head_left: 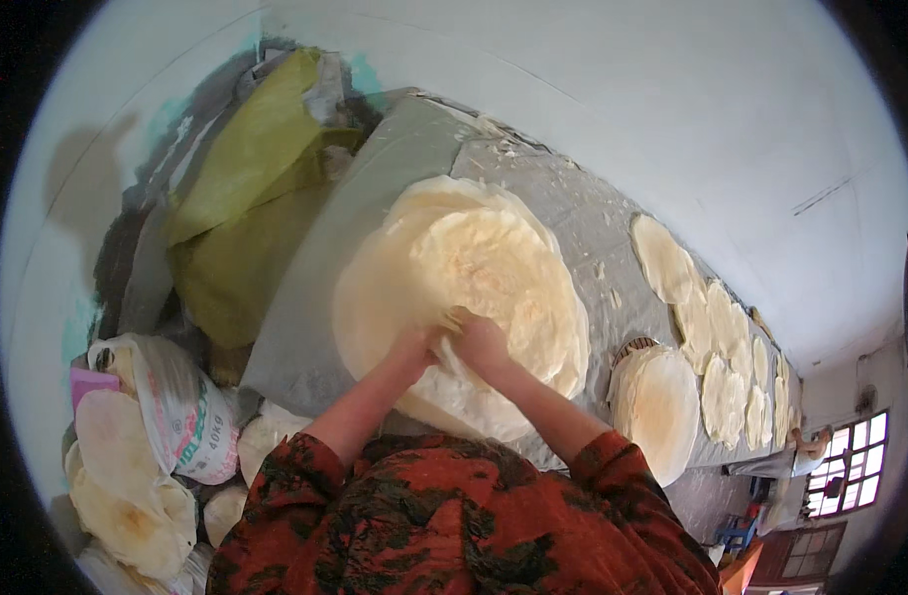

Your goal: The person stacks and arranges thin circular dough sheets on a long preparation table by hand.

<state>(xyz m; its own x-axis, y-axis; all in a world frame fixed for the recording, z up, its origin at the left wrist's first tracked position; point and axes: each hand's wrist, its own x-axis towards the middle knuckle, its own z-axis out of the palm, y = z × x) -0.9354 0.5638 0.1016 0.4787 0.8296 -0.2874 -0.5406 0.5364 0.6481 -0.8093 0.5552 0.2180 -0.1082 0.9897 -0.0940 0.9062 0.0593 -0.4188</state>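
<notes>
A broad pile of thin round flatbreads [513,268] lies on the grey sheet in front of me. Both my hands are close together over the near part of this pile. My left hand [422,345] is closed on the edge of one thin flatbread [380,288], which is smeared by motion over the pile's left side. Right beside it, my right hand [479,342] is also closed, with the gathered edge of the same bread at its fingers. The fingertips are partly hidden.
Single flatbreads [662,260] lie in rows along the grey covered table [583,213] to the right. Another stack [656,407] stands by the near edge. At left are a yellow-green cloth [246,188], a white printed sack [191,416] and more breads [132,506]. A person [809,451] is far right.
</notes>
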